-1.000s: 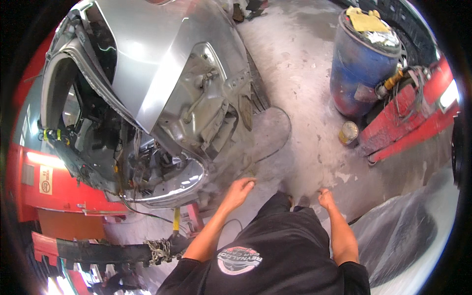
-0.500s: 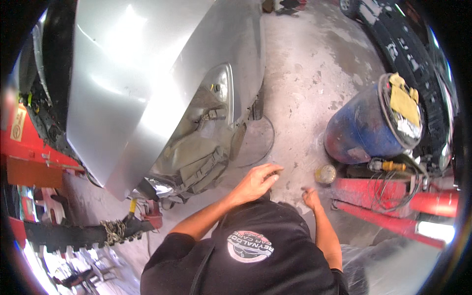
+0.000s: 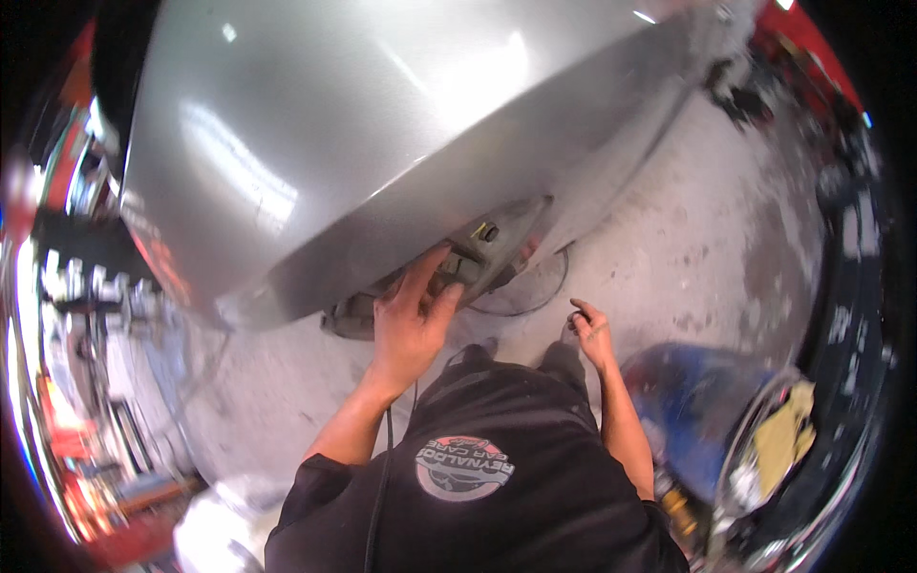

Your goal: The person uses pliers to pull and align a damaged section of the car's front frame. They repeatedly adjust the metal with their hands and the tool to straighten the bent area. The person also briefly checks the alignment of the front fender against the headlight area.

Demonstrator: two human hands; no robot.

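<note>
At the front corner of a silver car, the broad hood panel [image 3: 315,134] slopes down to an open lamp recess [image 3: 468,258] with wiring and a small yellow part inside. My left hand [image 3: 411,320] reaches up to the recess, its fingers straight and thumb apart, with fingertips at the panel's lower edge. Whether they touch it I cannot tell. Lower and to the right, my right hand [image 3: 592,334] hangs free over the floor. Its index finger points out while the other fingers curl loosely, with nothing seen in them.
A blue drum [image 3: 683,406] stands to my right, with a yellow cloth [image 3: 783,435] on its lid. A thin hose or cable [image 3: 544,301] loops on the concrete floor under the car. Dark car parts line the far right, and cluttered shop equipment fills the left.
The view has turned and come closer to the car. My left hand has risen from over the floor to the lamp recess. The drum now sits lower at the right.
</note>
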